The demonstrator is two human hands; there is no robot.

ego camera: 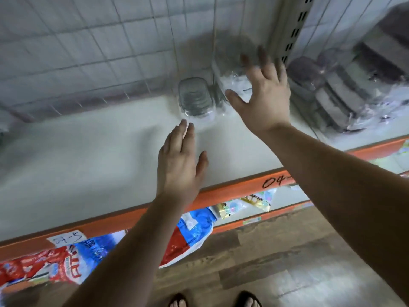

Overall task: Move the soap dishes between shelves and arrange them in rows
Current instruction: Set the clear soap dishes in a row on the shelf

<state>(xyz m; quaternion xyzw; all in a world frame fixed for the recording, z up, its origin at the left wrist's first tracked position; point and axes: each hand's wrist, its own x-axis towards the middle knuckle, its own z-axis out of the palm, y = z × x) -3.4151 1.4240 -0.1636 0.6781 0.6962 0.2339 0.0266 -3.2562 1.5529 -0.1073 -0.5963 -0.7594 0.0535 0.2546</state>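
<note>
Both hands are empty and open: we see the left hand (179, 160) flat with its fingers straight and close together, and the right hand (263, 96) raised with its fingers spread wide, neither one curled round anything. The white shelf (88, 156) fills most of the view and is largely bare, closed at the back by a wire grid panel (88, 52) and fronted by an orange edge (221, 197). In the neighbouring bay to the right, stacked soap dishes (345, 96) in clear wrap stand in tall grey piles, which we read as the supply not yet moved. Below the orange edge, printed red and blue packets (88, 255) lie on a lower shelf. At the back of the white shelf stand two wrapped pieces side by side: a grey soap dish (194, 98) just beyond the left fingertips, and a second soap dish (230, 85) partly hidden by the right hand. Motion blur prevents us from telling whether either hand touches them. We judge the task to be at an early stage: one row is barely begun at the rear, and most of the dishes remain to be moved and lined up.
</note>
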